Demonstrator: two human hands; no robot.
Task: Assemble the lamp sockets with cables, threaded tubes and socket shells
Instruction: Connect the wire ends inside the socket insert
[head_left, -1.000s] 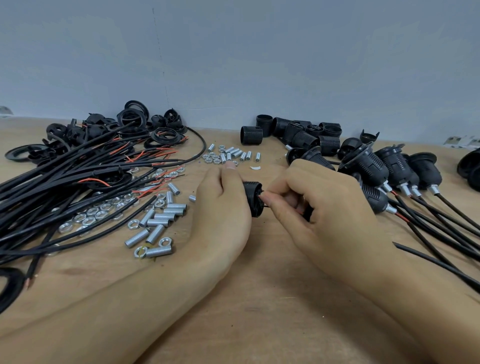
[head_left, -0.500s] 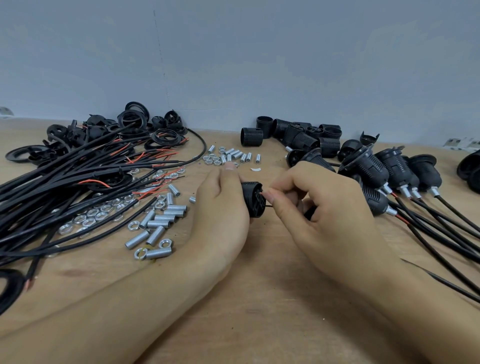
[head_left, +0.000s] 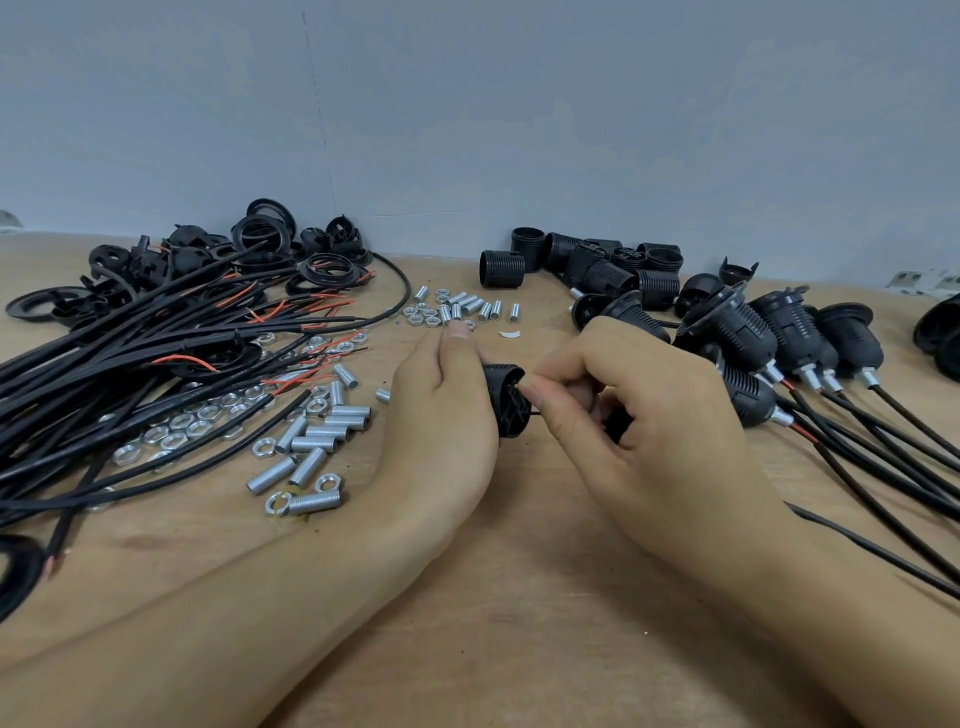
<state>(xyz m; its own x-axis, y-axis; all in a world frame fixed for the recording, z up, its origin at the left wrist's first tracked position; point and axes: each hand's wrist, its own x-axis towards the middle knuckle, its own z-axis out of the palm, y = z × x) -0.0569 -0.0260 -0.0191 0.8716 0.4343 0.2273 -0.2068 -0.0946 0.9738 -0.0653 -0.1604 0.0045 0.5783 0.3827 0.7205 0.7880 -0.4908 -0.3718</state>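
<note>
At centre of counter (head_left: 519, 649): left hand (head_left: 441, 415) wraps fingers round black socket body (head_left: 506, 400), open end facing right. Right hand (head_left: 639, 415) just beside it, thumb and forefinger pinching thin dark wire (head_left: 535, 413) at socket mouth; other fingers curled. Left of hands: threaded tubes (head_left: 322, 441) and nuts (head_left: 182, 423) scattered, black cables (head_left: 130, 364) piled beyond. Far edge: loose socket shells (head_left: 613, 265). Right: assembled sockets (head_left: 779, 332) with cables trailing toward near edge.

A wooden table (head_left: 519, 649) meets a grey-blue wall (head_left: 467, 104); a white object (head_left: 924, 280) sits far right.
</note>
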